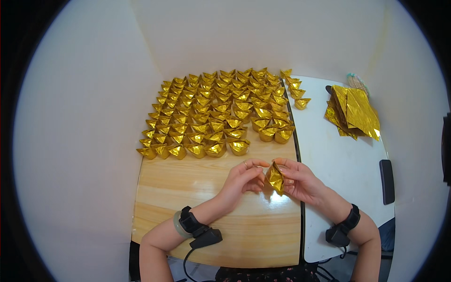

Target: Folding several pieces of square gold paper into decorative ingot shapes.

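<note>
A folded gold foil paper ingot [275, 178] is upright in my right hand [303, 182], pinched between the thumb and fingers over the wooden tabletop [197, 235]. Just left of it is my left hand [245, 177], its fingers loosely bent and a little apart, with nothing visible in them. The left index fingertip comes close to the ingot's upper point; whether it touches cannot be made out. Beyond my hands, many finished gold paper ingots [202, 113] stand in close rows on the wood.
On the white tabletop [329, 188] to the right stand several more ingots [302, 103]. A stack of gold foil sheets [357, 110] lies farther right, near a dark phone-like slab [387, 182]. A dark seam [299, 174] parts the surfaces. Pale walls [263, 37] enclose the table.
</note>
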`<state>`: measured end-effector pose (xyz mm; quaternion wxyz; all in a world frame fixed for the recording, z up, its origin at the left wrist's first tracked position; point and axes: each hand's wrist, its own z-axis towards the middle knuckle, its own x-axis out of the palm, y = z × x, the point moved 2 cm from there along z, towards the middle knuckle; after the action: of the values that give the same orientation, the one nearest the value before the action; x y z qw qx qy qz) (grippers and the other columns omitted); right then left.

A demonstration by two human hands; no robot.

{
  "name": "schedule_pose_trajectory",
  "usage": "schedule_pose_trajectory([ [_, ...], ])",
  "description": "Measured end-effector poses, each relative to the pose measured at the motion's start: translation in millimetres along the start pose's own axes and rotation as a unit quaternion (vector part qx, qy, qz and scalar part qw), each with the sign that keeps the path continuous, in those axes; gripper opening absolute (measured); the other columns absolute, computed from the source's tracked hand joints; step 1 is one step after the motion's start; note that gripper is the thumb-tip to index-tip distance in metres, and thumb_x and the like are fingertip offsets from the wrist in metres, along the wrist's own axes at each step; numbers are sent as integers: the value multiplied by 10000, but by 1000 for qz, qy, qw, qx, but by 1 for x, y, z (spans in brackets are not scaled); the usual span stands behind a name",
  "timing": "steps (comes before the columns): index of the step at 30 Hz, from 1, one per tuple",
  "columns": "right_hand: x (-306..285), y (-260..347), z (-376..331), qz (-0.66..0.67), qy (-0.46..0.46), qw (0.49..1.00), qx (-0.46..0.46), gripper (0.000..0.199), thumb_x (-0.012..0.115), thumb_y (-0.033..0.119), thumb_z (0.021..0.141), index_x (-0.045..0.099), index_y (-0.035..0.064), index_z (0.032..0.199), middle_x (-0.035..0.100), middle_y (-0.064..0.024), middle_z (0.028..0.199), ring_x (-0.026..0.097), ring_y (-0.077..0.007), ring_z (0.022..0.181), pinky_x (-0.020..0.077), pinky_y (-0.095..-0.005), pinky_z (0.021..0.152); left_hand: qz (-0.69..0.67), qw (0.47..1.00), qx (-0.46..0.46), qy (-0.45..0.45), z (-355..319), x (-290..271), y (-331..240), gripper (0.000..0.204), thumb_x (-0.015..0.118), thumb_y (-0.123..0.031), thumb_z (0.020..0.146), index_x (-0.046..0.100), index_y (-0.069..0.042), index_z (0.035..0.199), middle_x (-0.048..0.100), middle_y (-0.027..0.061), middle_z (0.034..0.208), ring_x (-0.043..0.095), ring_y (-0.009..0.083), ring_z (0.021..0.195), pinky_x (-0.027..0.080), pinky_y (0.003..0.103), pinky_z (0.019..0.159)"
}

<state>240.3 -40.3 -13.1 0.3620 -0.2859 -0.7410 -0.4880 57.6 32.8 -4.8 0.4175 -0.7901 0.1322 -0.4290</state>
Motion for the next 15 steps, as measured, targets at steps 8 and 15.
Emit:
schedule_pose_trajectory([
  [8, 7, 5, -7, -204, -16, 970, 130, 352, 585, 134, 961, 491, 40, 1288, 472, 29, 709, 386, -22, 553, 280, -194, 455, 414, 859, 300, 21, -10, 6, -14, 462, 601, 13, 776, 580, -99, 1224, 581, 43, 925, 578, 171, 839, 474, 256, 840],
  [15, 4, 0, -1, -448, 7, 893, 51, 288, 592, 156, 954, 565, 23, 1207, 523, 2, 689, 480, -73, 602, 387, -228, 528, 569, 692, 396, 201, -12, 11, -15, 210, 699, -40, 764, 679, -99, 965, 586, 58, 969, 604, 238, 828, 519, 317, 751],
])
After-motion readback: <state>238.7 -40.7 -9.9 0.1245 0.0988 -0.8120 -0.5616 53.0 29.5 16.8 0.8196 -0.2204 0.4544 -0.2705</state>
